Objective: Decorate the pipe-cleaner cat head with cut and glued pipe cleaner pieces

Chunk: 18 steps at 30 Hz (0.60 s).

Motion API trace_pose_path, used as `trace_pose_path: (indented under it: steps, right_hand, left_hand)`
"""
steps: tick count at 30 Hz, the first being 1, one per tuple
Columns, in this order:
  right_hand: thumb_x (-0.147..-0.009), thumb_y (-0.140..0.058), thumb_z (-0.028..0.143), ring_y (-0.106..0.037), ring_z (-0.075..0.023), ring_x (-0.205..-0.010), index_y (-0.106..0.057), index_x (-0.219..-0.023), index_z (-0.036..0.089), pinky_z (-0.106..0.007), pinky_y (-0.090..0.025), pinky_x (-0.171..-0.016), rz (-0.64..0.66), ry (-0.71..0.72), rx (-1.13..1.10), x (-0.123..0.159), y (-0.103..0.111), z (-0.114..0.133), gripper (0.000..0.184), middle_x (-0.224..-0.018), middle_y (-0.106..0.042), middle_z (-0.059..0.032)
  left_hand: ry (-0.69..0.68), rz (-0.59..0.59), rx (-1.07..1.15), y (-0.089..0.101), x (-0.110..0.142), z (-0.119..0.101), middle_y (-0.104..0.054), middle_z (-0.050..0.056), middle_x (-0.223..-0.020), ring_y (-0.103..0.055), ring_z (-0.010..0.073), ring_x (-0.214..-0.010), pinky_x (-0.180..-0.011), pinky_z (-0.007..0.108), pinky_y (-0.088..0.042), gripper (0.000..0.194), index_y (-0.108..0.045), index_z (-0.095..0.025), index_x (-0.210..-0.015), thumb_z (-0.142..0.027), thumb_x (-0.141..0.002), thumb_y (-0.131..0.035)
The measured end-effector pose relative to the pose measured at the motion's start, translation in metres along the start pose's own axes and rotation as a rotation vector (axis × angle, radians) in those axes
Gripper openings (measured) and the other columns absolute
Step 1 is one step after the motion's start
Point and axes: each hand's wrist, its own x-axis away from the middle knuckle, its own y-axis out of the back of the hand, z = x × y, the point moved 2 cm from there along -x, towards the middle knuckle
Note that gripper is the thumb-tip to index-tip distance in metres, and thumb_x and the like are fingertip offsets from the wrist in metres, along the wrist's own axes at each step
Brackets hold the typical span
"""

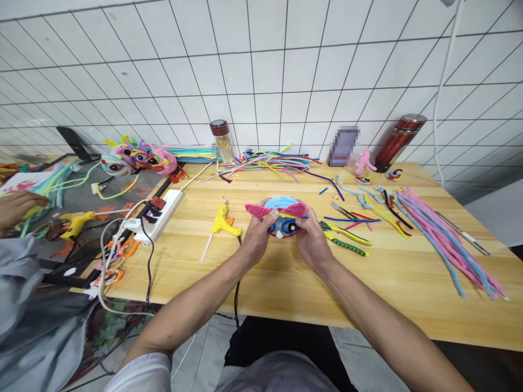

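Note:
Between my two hands is a pipe-cleaner animal head (281, 218), with pink ears, a light blue top, a round blue-and-black eye and a small white piece low in front. My left hand (258, 235) grips its left side, the thumb lying across the front below one ear. On the other side my right hand (312, 239) wraps round the edge under the other ear. A yellow glue gun (224, 220) lies left of my hands. Close by my right hand are pliers with green and yellow handles (347, 239) and small scissors (342, 210).
Pink and blue pipe cleaners (445, 239) lie at right, more (269, 162) along the wall. A glass bottle (223, 142), a red thermos (400, 142) and a phone (344, 146) stand behind. A power strip (163, 215) and a co-worker's hand (18, 209) are at left.

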Motion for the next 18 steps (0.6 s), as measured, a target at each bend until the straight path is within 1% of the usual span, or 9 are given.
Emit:
trace_pose_path:
  steps: [6, 11, 14, 18]
  right_hand:
    - [-0.074, -0.069, 0.026, -0.063, -0.0257, -0.120, -0.064, -0.120, 0.031, -0.041, -0.047, -0.108, 0.007, 0.005, -0.021, 0.0013, -0.0024, 0.0024, 0.047, -0.119, -0.074, 0.0006]
    - [-0.073, -0.072, 0.029, -0.063, -0.0256, -0.121, -0.063, -0.124, 0.031, -0.041, -0.046, -0.110, 0.002, 0.021, -0.017, 0.0021, -0.0040, 0.0026, 0.053, -0.123, -0.073, 0.0012]
    - [-0.071, -0.075, 0.030, -0.062, -0.0258, -0.123, -0.062, -0.127, 0.031, -0.041, -0.045, -0.111, 0.011, 0.025, -0.017, 0.0022, -0.0044, 0.0017, 0.057, -0.126, -0.073, 0.0012]
    - [-0.070, -0.075, 0.033, -0.061, -0.0257, -0.124, -0.063, -0.126, 0.030, -0.041, -0.045, -0.112, 0.012, 0.024, -0.039, 0.0015, -0.0042, 0.0009, 0.058, -0.126, -0.072, 0.0012]
  left_hand:
    - [-0.002, 0.012, 0.024, -0.0014, 0.0002, -0.0002, -0.077, 0.005, -0.112, -0.072, 0.0243, -0.108, -0.101, 0.037, -0.053, 0.066, -0.061, -0.023, -0.131, -0.047, -0.076, -0.088]
    - [-0.020, 0.011, 0.062, 0.0007, -0.0034, 0.0044, -0.077, 0.005, -0.109, -0.072, 0.0232, -0.105, -0.097, 0.035, -0.055, 0.059, -0.063, -0.022, -0.129, -0.046, -0.080, -0.085]
    - [-0.037, 0.030, 0.071, 0.0027, -0.0048, 0.0060, -0.077, 0.005, -0.109, -0.073, 0.0215, -0.103, -0.095, 0.033, -0.055, 0.052, -0.064, -0.022, -0.127, -0.045, -0.084, -0.082]
    - [-0.047, 0.039, 0.061, 0.0036, -0.0040, 0.0059, -0.076, 0.004, -0.109, -0.072, 0.0208, -0.102, -0.092, 0.031, -0.056, 0.049, -0.065, -0.022, -0.126, -0.045, -0.086, -0.081]
